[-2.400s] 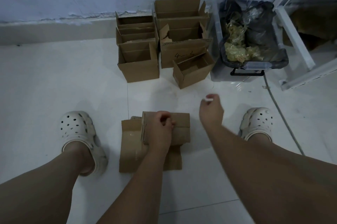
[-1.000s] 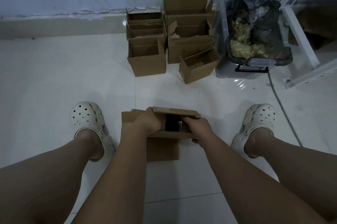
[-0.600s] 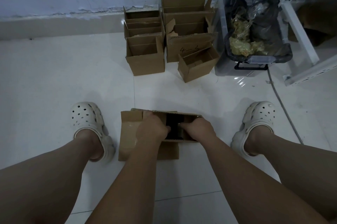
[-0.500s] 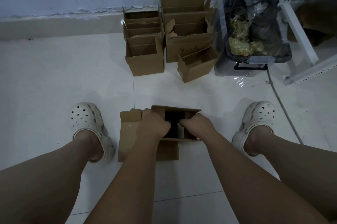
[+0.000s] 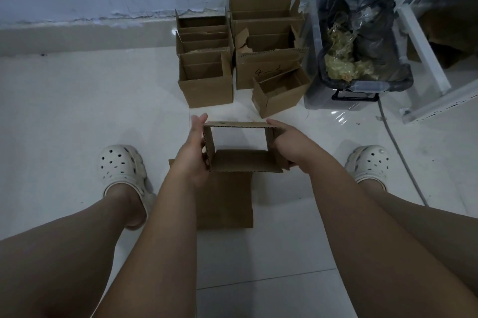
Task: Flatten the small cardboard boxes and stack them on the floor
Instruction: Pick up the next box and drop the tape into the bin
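I see the left hand (image 5: 195, 152) flat, fingers straight, pressing the left wall of the small box (image 5: 243, 161). The right hand (image 5: 287, 141) lies along the right wall, its fingertips at the far corner; the thumb is hidden, so I cannot tell whether it grips. The box hangs between both palms, open at both ends. Under the hands a flattened stack (image 5: 225, 201) lies on the floor. Beyond the fingertips the open boxes (image 5: 207, 84) wait, a bin (image 5: 362, 90) right of them.
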Tool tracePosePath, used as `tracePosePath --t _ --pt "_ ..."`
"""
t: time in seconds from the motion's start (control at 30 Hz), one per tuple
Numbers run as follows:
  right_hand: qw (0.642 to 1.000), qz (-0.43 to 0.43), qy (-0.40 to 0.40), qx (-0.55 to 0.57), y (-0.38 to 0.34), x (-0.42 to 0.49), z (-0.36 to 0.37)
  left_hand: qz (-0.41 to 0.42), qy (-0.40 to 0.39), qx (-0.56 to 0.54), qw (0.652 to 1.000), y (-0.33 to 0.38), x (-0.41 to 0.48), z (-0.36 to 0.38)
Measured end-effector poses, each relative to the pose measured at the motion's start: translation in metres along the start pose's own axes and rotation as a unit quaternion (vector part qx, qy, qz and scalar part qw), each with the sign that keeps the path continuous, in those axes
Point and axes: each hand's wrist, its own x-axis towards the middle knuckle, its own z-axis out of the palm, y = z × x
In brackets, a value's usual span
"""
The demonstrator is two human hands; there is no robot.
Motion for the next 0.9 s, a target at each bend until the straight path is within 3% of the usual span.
tracePosePath --t 0.13,0.27,0.4,0.53,0.63,0.7,0.83,0.9 --pt "0.997 -0.058 -0.015 0.055 0.008 0.0 0.002 -0.029 0.049 -0.167 0.984 0.0 0.006 -0.003" --pt "0.988 -0.09 -0.025 0.126 0.016 0.002 0.004 -0.098 0.011 -0.174 0.98 -0.002 0.002 -0.013" --pt "0.99 -0.129 -0.058 -0.015 0.02 0.006 0.0 -0.104 -0.052 -0.165 0.979 -0.004 0.002 -0.022" --pt "0.962 -0.128 -0.128 -0.205 0.022 0.009 0.005 -0.129 -0.012 -0.165 0.978 -0.014 0.007 -0.019" --pt "0.971 -0.078 -0.165 -0.157 0.029 0.008 0.005 -0.123 0.023 -0.08 0.989 -0.028 0.015 -0.025" --pt "0.987 -0.053 -0.138 -0.067 0.035 0.008 0.003 -0.14 0.016 -0.064 0.988 -0.038 0.018 -0.036" --pt "0.996 -0.045 0.079 -0.003 0.05 0.017 0.003 -0.106 -0.005 -0.038 0.994 -0.056 0.02 -0.053" --pt "0.995 0.023 0.077 0.061 0.059 0.019 0.007 -0.065 0.023 -0.013 0.998 -0.062 0.021 -0.057"
